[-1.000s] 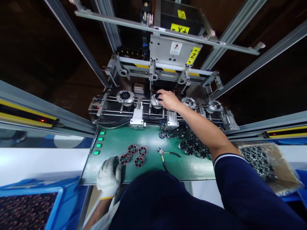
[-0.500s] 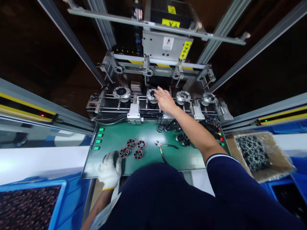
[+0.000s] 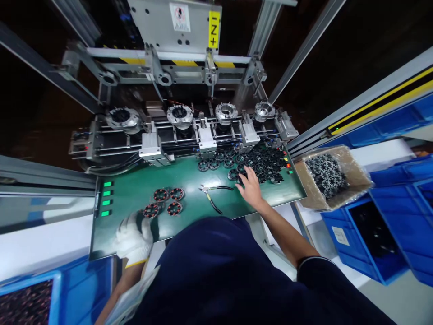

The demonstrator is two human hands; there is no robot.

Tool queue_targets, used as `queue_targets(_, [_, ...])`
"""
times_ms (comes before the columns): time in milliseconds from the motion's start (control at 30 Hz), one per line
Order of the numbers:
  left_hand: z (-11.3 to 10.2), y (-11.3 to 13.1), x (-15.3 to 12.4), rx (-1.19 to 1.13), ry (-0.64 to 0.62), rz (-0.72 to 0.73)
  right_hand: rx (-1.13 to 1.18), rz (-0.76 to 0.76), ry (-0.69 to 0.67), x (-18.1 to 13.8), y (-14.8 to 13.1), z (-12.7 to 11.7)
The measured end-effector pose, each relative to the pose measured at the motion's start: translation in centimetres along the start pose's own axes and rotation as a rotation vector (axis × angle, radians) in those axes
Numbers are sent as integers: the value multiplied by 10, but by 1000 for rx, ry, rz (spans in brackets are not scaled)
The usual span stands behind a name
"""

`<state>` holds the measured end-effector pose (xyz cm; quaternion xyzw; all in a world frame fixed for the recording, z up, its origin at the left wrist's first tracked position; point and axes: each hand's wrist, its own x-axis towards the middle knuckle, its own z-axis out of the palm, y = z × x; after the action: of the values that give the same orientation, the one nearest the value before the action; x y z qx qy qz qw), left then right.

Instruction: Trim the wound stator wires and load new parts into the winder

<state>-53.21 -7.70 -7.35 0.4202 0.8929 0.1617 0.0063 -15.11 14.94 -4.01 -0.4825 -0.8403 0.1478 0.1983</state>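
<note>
My left hand [image 3: 133, 237], in a white knit glove, rests at the green worktop's front left, thumb apart from its fingers. It lies beside a group of copper-wound motor stators [image 3: 161, 195] and holds nothing that I can see. My bare right hand [image 3: 251, 188] is at the near edge of a pile of black unwound stator cores [image 3: 267, 163], fingers apart. Its fingertips are at one core [image 3: 232, 174]; contact is unclear. Diagonal cutters [image 3: 211, 195] lie with jaws and handles spread between the two groups.
Behind the worktop [image 3: 189, 174] stands a winding machine with a row of round metal fixtures [image 3: 180, 116]; the two left ones hold black cores. At right are a carton of cores [image 3: 304, 185] and blue bins [image 3: 345, 225]. Another blue bin [image 3: 57, 293] stands lower left.
My right hand has come back from the second fixture to the black cores on the worktop. The view has swung right. My gloved left hand stays beside the wound stators.
</note>
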Motion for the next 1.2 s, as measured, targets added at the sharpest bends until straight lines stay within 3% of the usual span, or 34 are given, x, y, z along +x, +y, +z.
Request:
queue_targets(100, [-1,0,1,4,-12,-2,-21,32,-75,17,8,-1])
queue_targets(333, [-6,4,-2,30,-26,4,-4,37,-178,35,-8,2])
queue_targets(533, [-7,2,-3,31,-18,29,104,-37,-185,50,-18,-22])
queue_targets(633, [-7,-1,0,15,-19,65,203,-132,-154,92,-25,-52])
queue_targets(767, [-8,-3,2,2,-2,91,254,-246,-3,192,-21,-93])
queue_targets(900, [-12,1,3,-3,-6,105,127,-269,-14,279,-2,-106])
queue_targets(1000, [-15,4,4,-12,-14,105,62,-274,-102,300,9,-102])
queue_targets(1200, [-19,8,5,-20,-43,81,-21,-292,-191,295,12,-100])
